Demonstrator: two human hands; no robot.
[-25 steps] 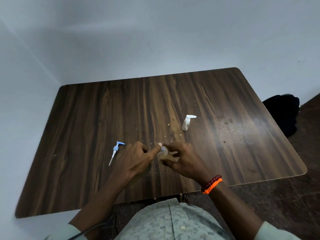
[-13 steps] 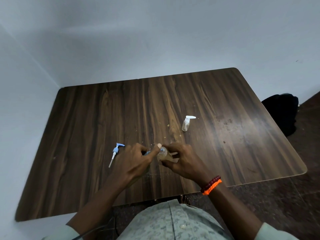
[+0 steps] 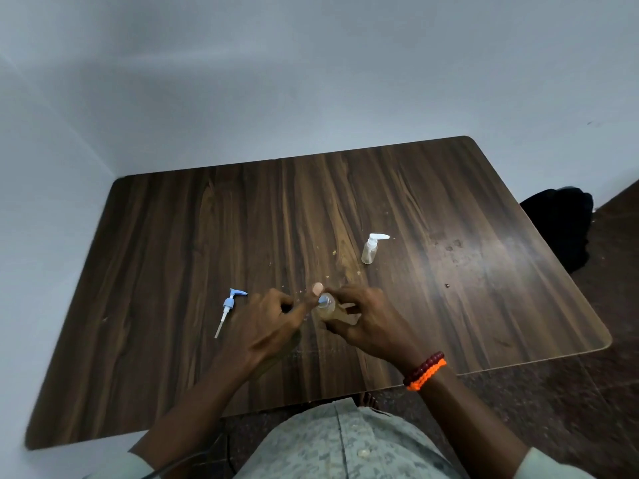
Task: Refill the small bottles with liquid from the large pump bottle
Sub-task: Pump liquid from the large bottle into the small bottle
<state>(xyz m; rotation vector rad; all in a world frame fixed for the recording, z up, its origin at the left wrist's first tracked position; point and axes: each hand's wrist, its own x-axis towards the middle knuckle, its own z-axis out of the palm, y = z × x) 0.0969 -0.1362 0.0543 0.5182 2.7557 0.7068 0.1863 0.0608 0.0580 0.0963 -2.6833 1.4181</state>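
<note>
Near the middle of the table's [image 3: 173,257] front edge, both hands meet on a bottle [image 3: 326,307]: left hand [image 3: 266,326] on its left, right hand [image 3: 368,318] on its right. A loose pump [image 3: 228,311] lies left of them. A small bottle [image 3: 370,248] stands behind, toward the table's centre.

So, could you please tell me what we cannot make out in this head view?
- Small bottle between the hands: the right hand wraps its body, so its fill level is hidden.
- Its neck: the left hand fingers cover it; whether the bluish top is seated cannot be told.
- Large pump bottle: not identifiable; only a loose blue pump head lies on the table.
- Capped small bottle: too small to judge contents.
</note>
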